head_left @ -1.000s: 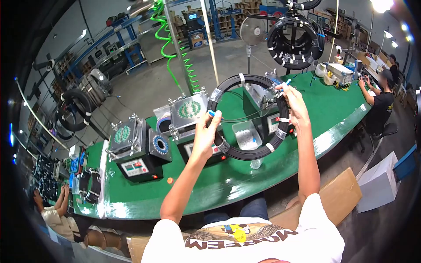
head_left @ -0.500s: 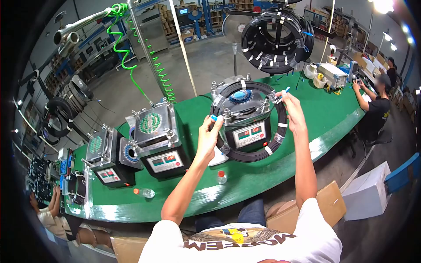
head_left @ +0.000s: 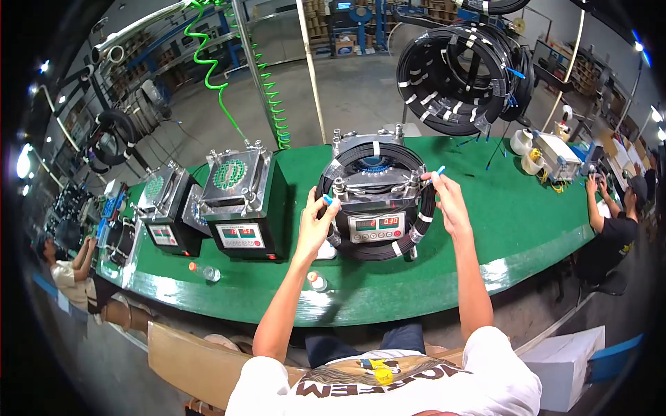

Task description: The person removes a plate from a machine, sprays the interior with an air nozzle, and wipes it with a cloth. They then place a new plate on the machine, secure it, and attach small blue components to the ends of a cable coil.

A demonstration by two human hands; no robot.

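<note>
A coil of black cable (head_left: 377, 149) with white bands rests around the front and top of the right-hand polishing machine (head_left: 377, 226), whose display is lit. Its left side is by my left hand (head_left: 316, 223), which pinches a blue connector (head_left: 327, 199) between thumb and fingers. At the coil's right side, my right hand (head_left: 449, 201) has its fingertips closed on a blue-and-white connector (head_left: 440, 170). The machine's top plate, with a blue ring of parts (head_left: 373, 163), shows through the coil.
Two more machines (head_left: 239, 237) (head_left: 162, 234) stand left on the green table (head_left: 298, 305), with small bottles (head_left: 317, 281) (head_left: 205, 272) near its front edge. Cable coils (head_left: 454, 80) hang behind. Co-workers (head_left: 614, 229) (head_left: 66, 267) sit at both ends.
The view has shifted. The coil has come down lower around the machine, and both hands have moved with it, still holding the connectors. The blue pad on the machine's top no longer shows.
</note>
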